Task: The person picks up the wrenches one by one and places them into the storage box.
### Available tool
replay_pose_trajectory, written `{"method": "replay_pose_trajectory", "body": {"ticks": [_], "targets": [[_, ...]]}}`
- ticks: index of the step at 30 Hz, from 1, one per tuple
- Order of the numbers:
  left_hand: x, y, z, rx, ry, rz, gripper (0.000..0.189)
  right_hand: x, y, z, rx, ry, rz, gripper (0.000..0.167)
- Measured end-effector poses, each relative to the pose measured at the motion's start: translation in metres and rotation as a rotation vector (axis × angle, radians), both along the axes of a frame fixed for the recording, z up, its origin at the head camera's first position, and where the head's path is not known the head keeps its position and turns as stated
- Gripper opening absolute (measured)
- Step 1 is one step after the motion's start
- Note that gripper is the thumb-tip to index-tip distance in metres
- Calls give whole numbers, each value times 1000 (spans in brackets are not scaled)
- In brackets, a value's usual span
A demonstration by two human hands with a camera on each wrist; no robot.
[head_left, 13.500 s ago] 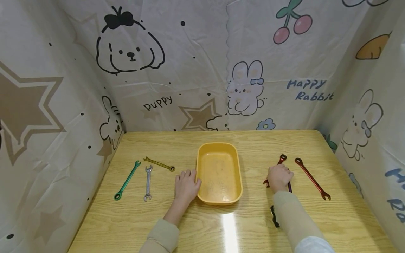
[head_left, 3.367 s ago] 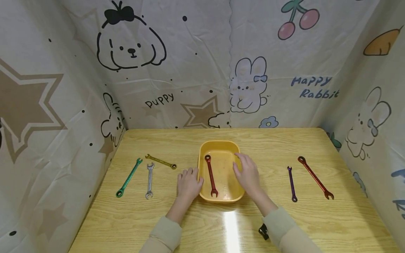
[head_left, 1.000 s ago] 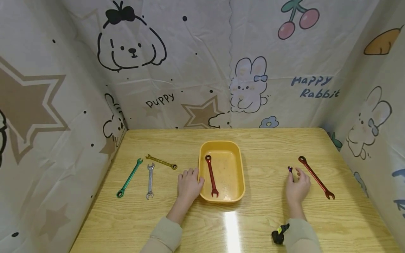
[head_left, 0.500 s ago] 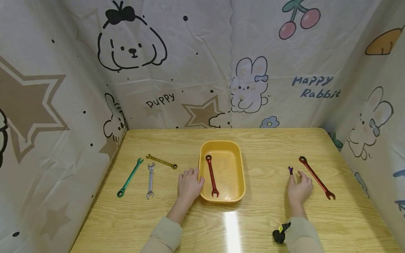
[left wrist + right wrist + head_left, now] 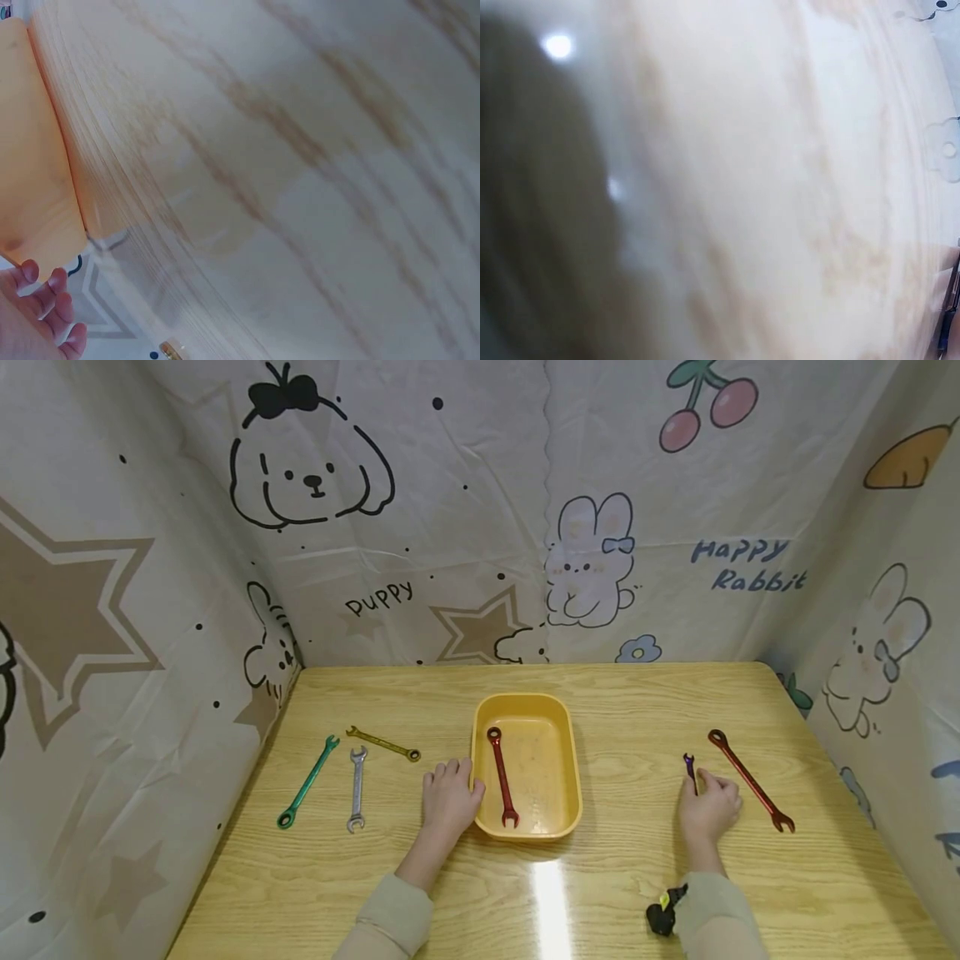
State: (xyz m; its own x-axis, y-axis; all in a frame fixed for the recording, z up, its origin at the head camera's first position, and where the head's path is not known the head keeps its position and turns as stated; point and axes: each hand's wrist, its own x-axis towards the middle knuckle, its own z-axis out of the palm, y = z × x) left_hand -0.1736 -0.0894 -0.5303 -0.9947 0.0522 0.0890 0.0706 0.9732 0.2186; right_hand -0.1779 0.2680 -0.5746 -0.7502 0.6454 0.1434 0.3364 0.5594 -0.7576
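My right hand [image 5: 708,810] pinches a small purple combination wrench [image 5: 690,767] between thumb and fingers at the right of the table. The wrench's open end sticks out beyond the fingertips, and the palm hides its lower part. A sliver of this dark wrench [image 5: 948,322] shows at the edge of the right wrist view. My left hand [image 5: 448,797] rests against the left side of a yellow plastic bin [image 5: 576,777], its fingers relaxed and the thumb at the rim. Inside the bin lies a red combination wrench [image 5: 502,777].
Right of my right hand lies a longer red wrench [image 5: 750,782]. At the left are a green wrench [image 5: 307,782], a silver wrench [image 5: 356,789] and a gold wrench [image 5: 382,743]. A black device [image 5: 662,917] sits by my right wrist. Printed cloth [image 5: 465,535] walls the table.
The red wrench from the right side came into the bin earlier. My right hand moved from the bin to the purple wrench, and its fingers have just closed on it. The left hand stayed put.
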Motion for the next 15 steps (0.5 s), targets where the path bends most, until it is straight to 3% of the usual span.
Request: {"method": "replay_pose_trajectory", "body": {"ticks": [15], "targets": [[0,0,1,15,-1,-4,32,-2,1,-6,57,-32,29,29]]}}
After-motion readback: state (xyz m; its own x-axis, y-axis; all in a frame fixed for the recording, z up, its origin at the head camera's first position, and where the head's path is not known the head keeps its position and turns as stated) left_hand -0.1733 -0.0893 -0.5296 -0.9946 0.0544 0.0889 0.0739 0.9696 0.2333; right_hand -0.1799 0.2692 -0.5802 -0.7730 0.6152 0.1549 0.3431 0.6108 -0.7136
